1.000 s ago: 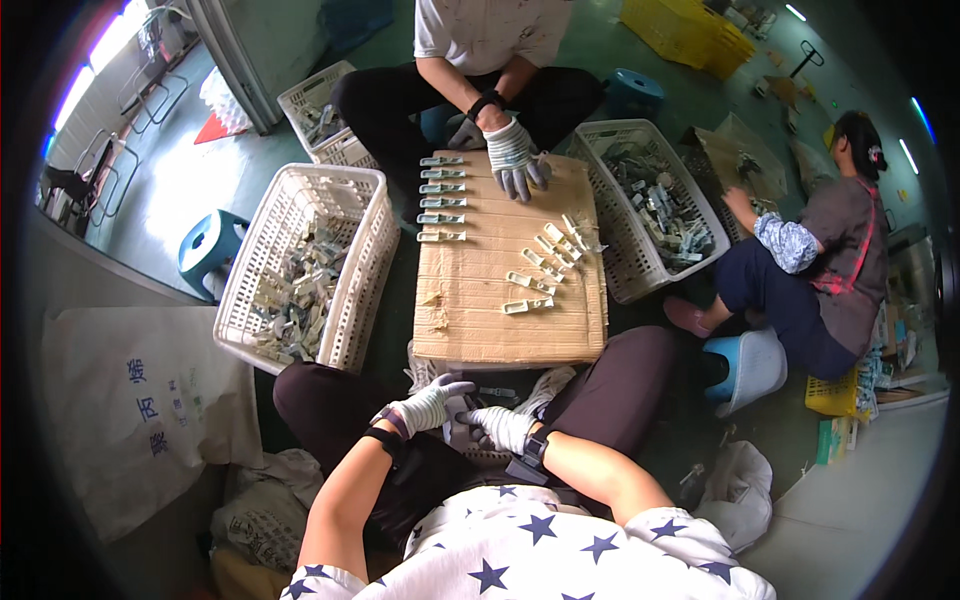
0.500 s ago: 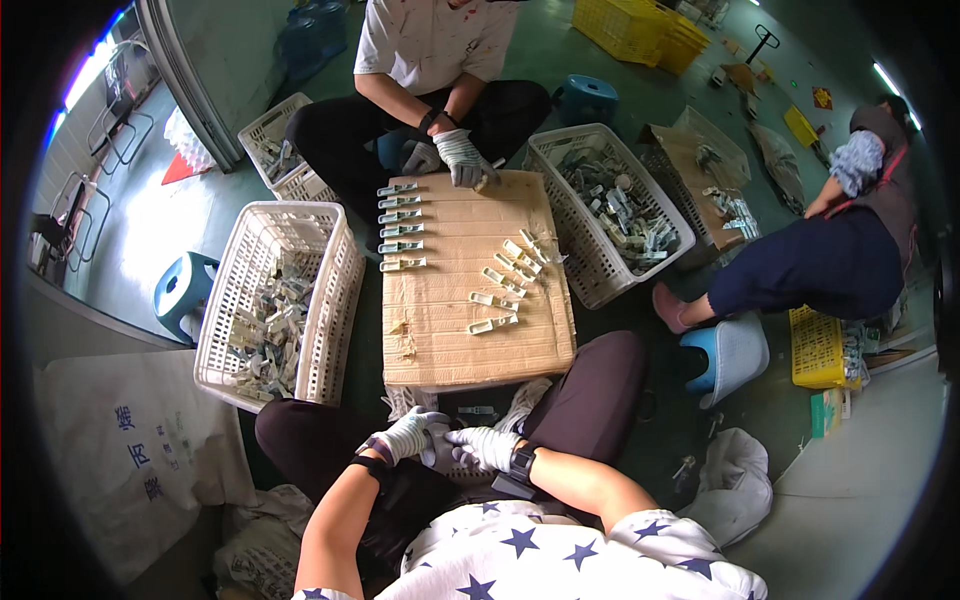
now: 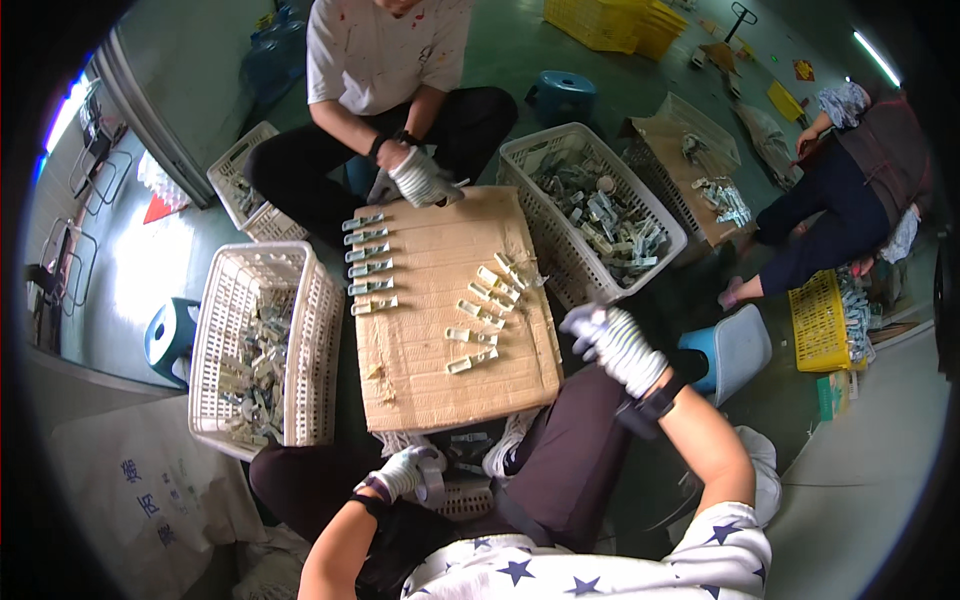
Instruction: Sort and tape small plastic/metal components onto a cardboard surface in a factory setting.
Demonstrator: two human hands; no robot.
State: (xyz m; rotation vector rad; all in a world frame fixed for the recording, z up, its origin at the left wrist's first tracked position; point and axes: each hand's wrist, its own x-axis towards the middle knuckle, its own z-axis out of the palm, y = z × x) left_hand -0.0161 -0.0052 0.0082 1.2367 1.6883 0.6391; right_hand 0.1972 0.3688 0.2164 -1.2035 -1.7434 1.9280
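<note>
My left hand point(image 3: 400, 474), in a striped glove, is low by my lap in front of the cardboard. Its fingers are closed round a pale ring-shaped roll point(image 3: 431, 485) that looks like tape. My right hand point(image 3: 622, 348), gloved too, is raised beyond the cardboard's right edge; motion blurs its fingers, and I see nothing certain in them. The cardboard-topped surface point(image 3: 430, 370) stands before me. Pale green clothes pegs point(image 3: 372, 267) lie in a column at its left, and cream pegs point(image 3: 480, 313) fan out at its right.
White baskets of pegs stand left point(image 3: 310, 340) and right point(image 3: 575, 285) of the cardboard. Across from me a gloved co-worker's hand point(image 3: 422, 178) is at the far edge. A blue and white stool point(image 3: 735, 350) and yellow basket point(image 3: 815, 320) stand right, near another person point(image 3: 850, 180).
My hands have come apart: the right has swung up and right past the cardboard, while the left stays low with the roll. The view has shifted. The person at right has moved.
</note>
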